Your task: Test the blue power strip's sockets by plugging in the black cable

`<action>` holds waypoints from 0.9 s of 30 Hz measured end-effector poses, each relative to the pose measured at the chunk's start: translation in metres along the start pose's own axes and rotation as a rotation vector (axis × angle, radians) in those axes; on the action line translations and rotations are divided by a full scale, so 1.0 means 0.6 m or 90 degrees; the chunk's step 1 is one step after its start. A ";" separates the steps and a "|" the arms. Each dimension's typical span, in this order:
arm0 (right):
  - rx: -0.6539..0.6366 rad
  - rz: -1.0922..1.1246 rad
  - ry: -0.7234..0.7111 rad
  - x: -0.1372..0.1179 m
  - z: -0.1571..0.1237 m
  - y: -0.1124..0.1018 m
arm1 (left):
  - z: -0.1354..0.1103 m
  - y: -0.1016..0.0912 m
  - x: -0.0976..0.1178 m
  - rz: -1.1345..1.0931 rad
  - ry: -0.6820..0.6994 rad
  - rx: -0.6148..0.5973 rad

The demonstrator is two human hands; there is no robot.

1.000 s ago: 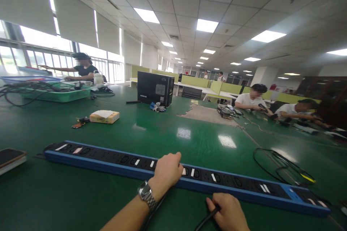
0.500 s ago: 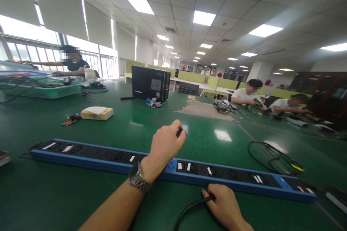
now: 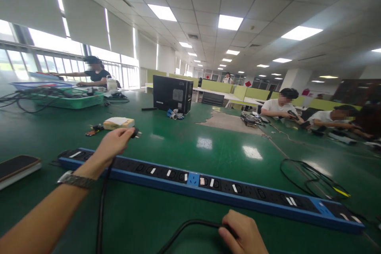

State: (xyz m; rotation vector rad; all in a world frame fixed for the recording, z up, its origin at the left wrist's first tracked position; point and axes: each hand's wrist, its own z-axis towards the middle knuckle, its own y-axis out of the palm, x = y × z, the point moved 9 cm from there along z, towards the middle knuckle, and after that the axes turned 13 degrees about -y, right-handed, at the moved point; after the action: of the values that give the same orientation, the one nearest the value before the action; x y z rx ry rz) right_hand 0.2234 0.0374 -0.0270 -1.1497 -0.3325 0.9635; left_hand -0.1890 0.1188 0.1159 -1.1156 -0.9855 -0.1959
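Observation:
My left hand (image 3: pixel 114 142) pinches a black power plug (image 3: pixel 136 133) above the far side of the power strip, its metal prongs pointing right. A black cable (image 3: pixel 102 206) hangs down from beneath that hand. Near the front edge of the strip, my right hand (image 3: pixel 242 230) is closed around another stretch of black cable (image 3: pixel 190 222); whatever end lies inside its fingers is hidden. The long blue and black power strip (image 3: pixel 193 190) lies across the green table, its sockets facing up and several white labels on it. My left forearm covers part of its left section.
Behind the strip lie a tissue pack (image 3: pixel 120 123), keys (image 3: pixel 94 130), a black computer case (image 3: pixel 171 94) and gloves (image 3: pixel 175 114). A green basket (image 3: pixel 74 102) of cables stands left, a phone-like slab (image 3: pixel 19 166) nearer. Coiled black cable (image 3: pixel 309 174) lies right. Co-workers sit around the table.
My left hand has moved left with the plug, from over the strip's middle to over its left part, and the prongs now show. My right hand stays closed on the cable. The view has shifted slightly.

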 end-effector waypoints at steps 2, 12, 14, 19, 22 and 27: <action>-0.030 -0.071 -0.015 -0.005 0.010 0.018 | 0.026 -0.047 -0.041 0.070 -0.017 0.020; -0.062 -0.179 -0.026 -0.005 0.018 0.032 | 0.039 0.000 -0.105 0.395 0.088 -0.051; -0.063 -0.184 -0.025 -0.005 0.019 0.031 | 0.047 -0.003 -0.108 0.439 0.094 -0.032; -0.057 -0.169 -0.014 -0.008 0.022 0.039 | 0.072 -0.030 -0.121 0.472 0.107 -0.047; -0.040 -0.169 -0.026 -0.017 0.021 0.045 | 0.079 -0.029 -0.130 0.496 0.123 -0.086; 0.005 -0.176 -0.068 -0.037 0.023 0.037 | 0.074 -0.017 -0.140 0.507 0.140 -0.098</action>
State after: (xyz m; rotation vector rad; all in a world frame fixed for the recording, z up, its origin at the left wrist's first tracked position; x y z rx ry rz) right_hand 0.1911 0.0305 -0.0355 -1.0154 -0.5582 0.7824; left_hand -0.2691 0.1231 0.0640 -1.5102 -0.2843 0.2521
